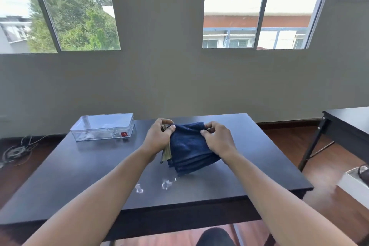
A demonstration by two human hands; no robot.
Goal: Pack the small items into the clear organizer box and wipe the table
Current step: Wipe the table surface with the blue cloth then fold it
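Note:
A folded dark blue towel (188, 150) is held up over the middle of the dark table (79, 175), its lower edge near the surface. My left hand (159, 138) pinches its top left corner and my right hand (218, 139) pinches its top right corner. A beige strip shows at the towel's left side under my left hand. The clear organizer box (103, 129) stands closed at the table's far left, with small items faintly visible inside and a red label on its front. Small wet spots (166, 183) glisten on the table in front of the towel.
A second dark table (347, 124) stands at the right, with a white box (355, 183) on the wooden floor below it. Cables (18, 150) lie on the floor at the left. A wall with two windows runs behind the table.

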